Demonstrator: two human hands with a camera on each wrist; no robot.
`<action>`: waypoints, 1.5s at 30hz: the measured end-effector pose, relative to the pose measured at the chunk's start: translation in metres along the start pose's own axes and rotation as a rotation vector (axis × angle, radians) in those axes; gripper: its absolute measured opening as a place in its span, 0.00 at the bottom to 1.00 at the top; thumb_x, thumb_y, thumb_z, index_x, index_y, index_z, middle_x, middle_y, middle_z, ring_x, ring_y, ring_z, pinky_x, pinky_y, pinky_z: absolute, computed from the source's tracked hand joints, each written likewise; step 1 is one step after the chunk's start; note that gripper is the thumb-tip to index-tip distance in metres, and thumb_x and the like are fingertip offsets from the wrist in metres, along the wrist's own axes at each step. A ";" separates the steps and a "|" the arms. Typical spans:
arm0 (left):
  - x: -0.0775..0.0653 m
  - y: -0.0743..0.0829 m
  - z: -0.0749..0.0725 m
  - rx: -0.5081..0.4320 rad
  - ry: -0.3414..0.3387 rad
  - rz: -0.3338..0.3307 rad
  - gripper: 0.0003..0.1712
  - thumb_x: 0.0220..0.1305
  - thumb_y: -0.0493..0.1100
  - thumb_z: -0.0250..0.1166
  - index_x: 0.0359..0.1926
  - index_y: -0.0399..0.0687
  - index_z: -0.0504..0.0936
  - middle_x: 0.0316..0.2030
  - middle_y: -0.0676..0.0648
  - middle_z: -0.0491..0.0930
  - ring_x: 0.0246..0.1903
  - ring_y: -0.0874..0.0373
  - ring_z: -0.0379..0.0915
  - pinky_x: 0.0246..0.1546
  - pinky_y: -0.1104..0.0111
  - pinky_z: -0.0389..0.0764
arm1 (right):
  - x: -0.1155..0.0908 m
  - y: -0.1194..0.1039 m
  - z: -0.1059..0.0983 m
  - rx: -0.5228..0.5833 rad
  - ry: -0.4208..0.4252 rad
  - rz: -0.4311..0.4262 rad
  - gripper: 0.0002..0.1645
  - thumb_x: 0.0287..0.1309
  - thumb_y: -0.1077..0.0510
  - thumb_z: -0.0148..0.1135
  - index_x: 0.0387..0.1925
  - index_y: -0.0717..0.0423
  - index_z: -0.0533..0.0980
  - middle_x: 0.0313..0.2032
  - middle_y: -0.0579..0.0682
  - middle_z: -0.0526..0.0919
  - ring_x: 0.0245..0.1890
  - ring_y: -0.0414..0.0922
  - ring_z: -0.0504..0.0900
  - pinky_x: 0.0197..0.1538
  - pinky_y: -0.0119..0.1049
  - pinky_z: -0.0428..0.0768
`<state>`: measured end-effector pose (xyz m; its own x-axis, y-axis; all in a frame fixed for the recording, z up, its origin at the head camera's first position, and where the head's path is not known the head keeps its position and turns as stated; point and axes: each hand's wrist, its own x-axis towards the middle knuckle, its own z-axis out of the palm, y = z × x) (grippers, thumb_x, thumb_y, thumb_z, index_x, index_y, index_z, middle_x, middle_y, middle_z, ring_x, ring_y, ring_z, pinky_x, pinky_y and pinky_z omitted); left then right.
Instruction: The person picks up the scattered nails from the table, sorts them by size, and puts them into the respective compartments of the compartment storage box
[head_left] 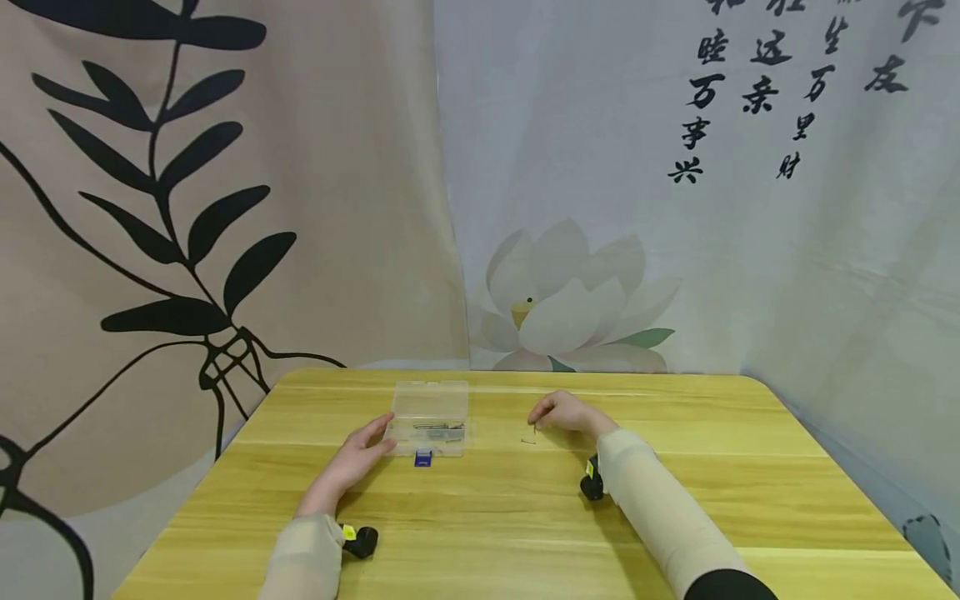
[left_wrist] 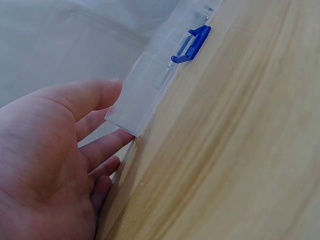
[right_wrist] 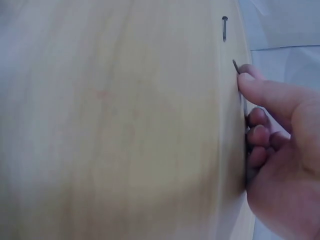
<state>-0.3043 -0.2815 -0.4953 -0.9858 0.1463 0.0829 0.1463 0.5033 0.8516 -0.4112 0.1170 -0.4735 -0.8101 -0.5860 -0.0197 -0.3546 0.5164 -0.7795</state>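
Observation:
A clear plastic box (head_left: 405, 447) lies on the table with its lid (head_left: 430, 400) tipped back and a blue latch (left_wrist: 200, 42) at its front. Several thin metal pieces (head_left: 441, 427) are inside it. My left hand (head_left: 358, 457) rests at the box's left end, thumb and fingers loosely extended against it. Off to the right of the box, my right hand (head_left: 566, 412) pinches a nail (right_wrist: 235, 66) between thumb and forefinger, just above the tabletop. Its other fingers are curled under. Close by, a second nail (right_wrist: 224, 30) lies on the wood.
The wooden table (head_left: 480, 517) reaches back to a hanging cloth (head_left: 360, 208) printed with leaves, a lotus and writing. A black wrist camera (head_left: 362, 542) sits on the left wrist, another camera (head_left: 592, 483) on the right.

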 end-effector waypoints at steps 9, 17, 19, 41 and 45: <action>-0.001 0.001 -0.001 0.017 0.000 -0.006 0.33 0.73 0.43 0.54 0.74 0.41 0.55 0.71 0.31 0.54 0.70 0.35 0.47 0.67 0.41 0.49 | 0.001 -0.002 -0.001 -0.018 0.008 0.016 0.07 0.59 0.68 0.62 0.39 0.66 0.83 0.40 0.54 0.85 0.46 0.48 0.79 0.60 0.51 0.71; -0.001 0.001 0.001 -0.001 0.000 -0.014 0.34 0.73 0.44 0.55 0.74 0.43 0.55 0.71 0.33 0.54 0.70 0.35 0.47 0.68 0.42 0.48 | 0.003 0.008 -0.001 -0.006 0.019 0.021 0.06 0.58 0.66 0.65 0.37 0.64 0.84 0.38 0.50 0.85 0.42 0.44 0.79 0.57 0.47 0.74; 0.000 0.001 0.001 0.001 0.002 -0.014 0.34 0.73 0.44 0.55 0.74 0.43 0.55 0.71 0.33 0.54 0.70 0.35 0.48 0.68 0.43 0.48 | 0.004 0.010 0.000 -0.004 0.020 0.018 0.06 0.58 0.66 0.65 0.37 0.65 0.84 0.38 0.50 0.84 0.42 0.44 0.78 0.55 0.46 0.75; -0.001 0.000 0.001 0.000 0.013 -0.002 0.34 0.72 0.44 0.56 0.74 0.41 0.56 0.71 0.32 0.55 0.70 0.35 0.47 0.67 0.42 0.48 | 0.000 0.013 -0.006 0.054 -0.004 0.012 0.10 0.60 0.64 0.64 0.43 0.64 0.83 0.43 0.54 0.85 0.48 0.48 0.79 0.58 0.49 0.74; -0.002 0.002 0.001 -0.008 0.016 0.004 0.34 0.72 0.44 0.56 0.73 0.40 0.57 0.70 0.31 0.55 0.70 0.34 0.46 0.67 0.41 0.48 | -0.001 0.014 -0.007 0.066 0.002 -0.012 0.11 0.60 0.64 0.64 0.43 0.65 0.83 0.44 0.56 0.85 0.48 0.49 0.80 0.57 0.46 0.75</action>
<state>-0.3018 -0.2805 -0.4945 -0.9864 0.1346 0.0943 0.1495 0.4959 0.8554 -0.4183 0.1294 -0.4796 -0.8069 -0.5907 -0.0093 -0.3326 0.4672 -0.8192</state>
